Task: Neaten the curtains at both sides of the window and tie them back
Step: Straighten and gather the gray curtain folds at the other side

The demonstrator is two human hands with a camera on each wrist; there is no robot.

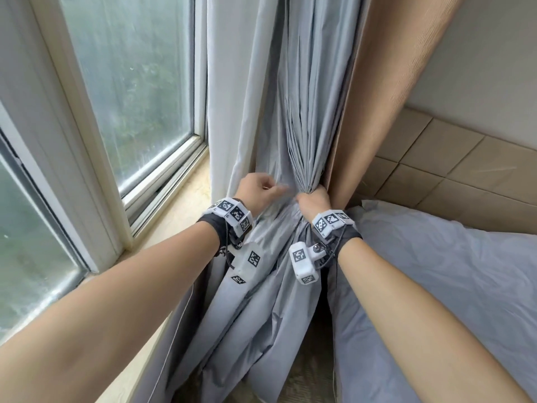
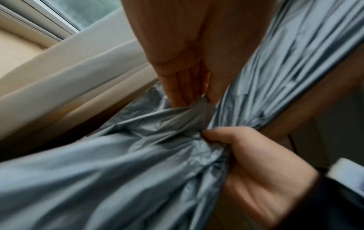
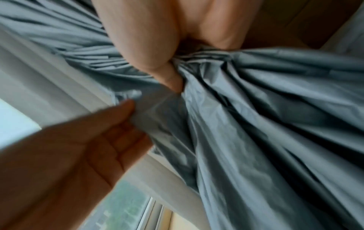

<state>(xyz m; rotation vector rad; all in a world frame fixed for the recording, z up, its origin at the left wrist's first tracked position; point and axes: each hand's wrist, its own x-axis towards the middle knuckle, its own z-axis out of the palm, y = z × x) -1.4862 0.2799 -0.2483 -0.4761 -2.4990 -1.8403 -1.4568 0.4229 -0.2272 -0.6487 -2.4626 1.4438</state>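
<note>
A grey curtain (image 1: 305,106) hangs to the right of the window, with a tan curtain (image 1: 386,91) behind it and a pale sheer one (image 1: 229,82) on its left. My right hand (image 1: 312,197) grips the grey cloth gathered into a tight bunch at sill height; below the grip the cloth fans out loosely. Just to its left, my left hand (image 1: 273,189) pinches a loose fold of the same curtain between thumb and fingers. The left wrist view shows that pinch (image 2: 204,99) above the right hand (image 2: 254,161). In the right wrist view the right hand (image 3: 169,77) clenches the pleats, beside the left hand (image 3: 126,112). No tie-back shows.
The window (image 1: 128,82) and its stone sill (image 1: 180,210) lie to the left. A bed with a grey sheet (image 1: 436,271) presses close on the right, under a tan panelled wall (image 1: 453,158). Carpeted floor (image 1: 308,373) shows between curtain and bed.
</note>
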